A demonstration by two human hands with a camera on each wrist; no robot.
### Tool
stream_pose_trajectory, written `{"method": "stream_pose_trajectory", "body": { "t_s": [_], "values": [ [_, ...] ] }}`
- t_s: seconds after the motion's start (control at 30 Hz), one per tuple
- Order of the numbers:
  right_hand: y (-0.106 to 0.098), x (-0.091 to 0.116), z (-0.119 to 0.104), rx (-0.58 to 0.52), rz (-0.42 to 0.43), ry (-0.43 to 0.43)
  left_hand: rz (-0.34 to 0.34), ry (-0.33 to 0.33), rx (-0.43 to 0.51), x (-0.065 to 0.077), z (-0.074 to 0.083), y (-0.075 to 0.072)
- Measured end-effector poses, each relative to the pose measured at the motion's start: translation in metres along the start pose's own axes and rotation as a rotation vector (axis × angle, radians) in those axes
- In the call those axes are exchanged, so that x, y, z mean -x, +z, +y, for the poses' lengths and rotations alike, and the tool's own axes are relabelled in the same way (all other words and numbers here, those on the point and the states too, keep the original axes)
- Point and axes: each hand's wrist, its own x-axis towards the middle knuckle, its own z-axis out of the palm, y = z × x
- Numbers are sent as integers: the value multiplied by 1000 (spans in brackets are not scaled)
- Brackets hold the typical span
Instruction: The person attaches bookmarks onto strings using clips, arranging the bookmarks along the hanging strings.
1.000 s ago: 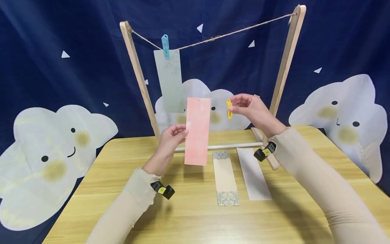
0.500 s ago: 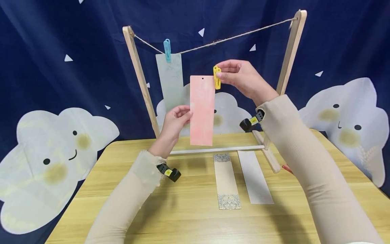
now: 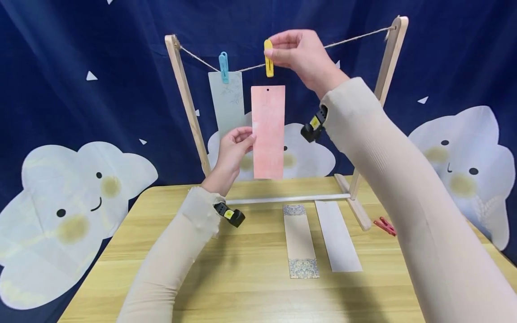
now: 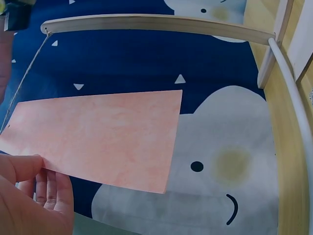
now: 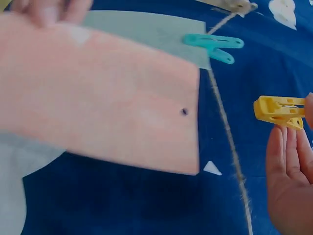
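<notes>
Evidently, in the head view, the left hand (image 3: 233,150) pinched the tall, pink, rectangular paper card (image 3: 268,134) about halfway down its left edge, probably to leave the punched top free. The right hand (image 3: 304,58) pinched the slim yellow plastic clothespin (image 3: 269,60) upright over that hole, in front of the tan twine line (image 3: 251,67) and apart from the card. A light-blue plastic clothespin (image 3: 224,67) held a pale green card (image 3: 229,103) on the twine, presumably keeping it from slipping. Half a second earlier, the pink card hung lower and the yellow pin was at its top right corner; more of a red plastic clothespin (image 3: 385,225) now showed on the table (image 3: 258,296).

In the left wrist view, the thumb lay before the pink card, the fingers behind.

In the right wrist view, the yellow pin's nose pointed toward the twine, seemingly for a straight approach; whether it was squeezed apart, one could not tell.
</notes>
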Motion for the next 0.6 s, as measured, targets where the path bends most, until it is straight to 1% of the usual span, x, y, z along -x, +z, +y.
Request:
{"method": "stream_pose_trajectory", "body": {
  "t_s": [0.07, 0.17, 0.23, 0.37, 0.47, 0.6],
  "values": [
    [3, -5, -8, -8, 36, 9, 6, -1, 4, -1, 1, 1],
    [5, -12, -16, 30, 98, 39, 13, -10, 2, -2, 3, 3],
    [3, -16, -17, 59, 129, 47, 13, -18, -4, -2, 4, 4],
    [-3, -21, -17, 31, 166, 50, 10, -21, -10, -3, 4, 7],
    [-5, -22, -16, 28, 182, 26, 7, -24, -7, -3, 4, 8],
    [-2, -23, -17, 50, 201, -35, 7, -18, 8, -2, 5, 9]
  ]
}}
